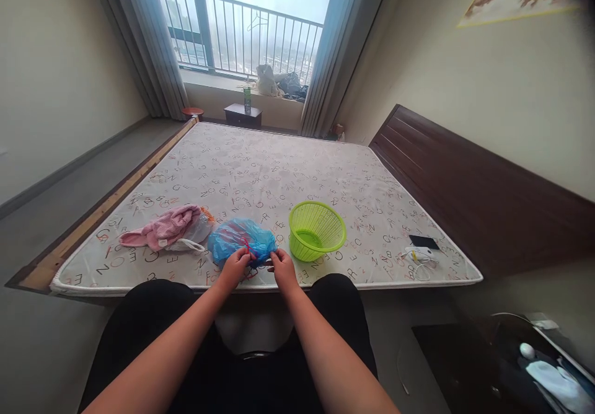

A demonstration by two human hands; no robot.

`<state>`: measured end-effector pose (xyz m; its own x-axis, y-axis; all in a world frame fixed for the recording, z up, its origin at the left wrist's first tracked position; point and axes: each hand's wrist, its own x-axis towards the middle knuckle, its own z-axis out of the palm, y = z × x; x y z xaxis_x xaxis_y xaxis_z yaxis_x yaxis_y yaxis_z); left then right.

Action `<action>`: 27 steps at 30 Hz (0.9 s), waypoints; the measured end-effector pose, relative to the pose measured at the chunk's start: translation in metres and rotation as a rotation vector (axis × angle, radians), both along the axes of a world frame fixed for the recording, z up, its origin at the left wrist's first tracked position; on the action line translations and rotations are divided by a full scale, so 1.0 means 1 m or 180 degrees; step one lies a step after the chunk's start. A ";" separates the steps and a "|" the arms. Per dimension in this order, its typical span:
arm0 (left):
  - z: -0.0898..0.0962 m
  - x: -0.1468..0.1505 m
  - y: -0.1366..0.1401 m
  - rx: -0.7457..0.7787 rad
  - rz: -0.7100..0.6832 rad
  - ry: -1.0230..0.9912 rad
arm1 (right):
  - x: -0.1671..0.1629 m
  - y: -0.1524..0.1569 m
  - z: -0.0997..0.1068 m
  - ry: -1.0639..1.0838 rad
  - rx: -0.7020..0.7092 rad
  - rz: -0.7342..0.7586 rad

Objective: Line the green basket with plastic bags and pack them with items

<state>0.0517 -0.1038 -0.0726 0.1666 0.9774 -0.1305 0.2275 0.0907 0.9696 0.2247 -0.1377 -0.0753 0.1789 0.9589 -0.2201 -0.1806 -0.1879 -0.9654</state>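
A blue translucent plastic bag [232, 233] lies bunched up near the front edge of the mattress, with reddish contents showing faintly through it. My left hand [235, 269] is closed on the bag's near side, beside a thin red strip. Pinched in my right hand [282, 269] is the bag's right end. Just right of that hand a lime-green plastic basket [320, 240] sits tilted, its mouth turned partly towards me; I see nothing in it. To the left of the bag lie a pink fuzzy cloth [170, 227] and a clear plastic bag [199, 231].
The patterned mattress [279, 166] spreads out before me, with a dark headboard [465, 184] on the right. A black phone [424, 242] and a white device with a cable [421, 255] lie near the right corner. Behind the bed, a green bottle [247, 100] stands on a nightstand [242, 116].
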 end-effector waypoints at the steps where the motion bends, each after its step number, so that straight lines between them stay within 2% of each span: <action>1: -0.001 0.001 0.000 -0.0117 -0.0072 -0.0088 | 0.001 0.001 0.000 0.0130 -0.0038 -0.0137; 4: -0.004 0.005 -0.004 -0.0217 -0.0228 -0.0069 | 0.000 0.001 -0.002 0.0435 -0.0101 -0.0338; 7: -0.008 0.009 -0.007 0.0057 -0.0219 0.0239 | -0.006 -0.001 -0.004 0.0496 -0.0056 -0.0163; 10: -0.011 0.010 -0.008 0.0024 -0.0150 0.0372 | -0.011 -0.003 -0.006 0.0385 0.0084 -0.0088; 13: -0.014 0.009 -0.007 -0.0075 -0.0127 0.0354 | -0.012 -0.002 -0.008 0.0507 0.0134 -0.0232; 18: -0.016 0.008 -0.008 -0.0114 -0.0364 0.0318 | -0.006 0.000 -0.009 0.0996 0.0026 -0.0499; 23: -0.015 0.009 -0.007 0.0111 -0.0146 0.0317 | -0.008 -0.001 -0.008 0.0982 -0.0058 -0.0452; 27: -0.015 0.008 -0.004 -0.0220 -0.0088 0.0134 | -0.011 -0.001 -0.009 0.0856 0.0036 -0.0263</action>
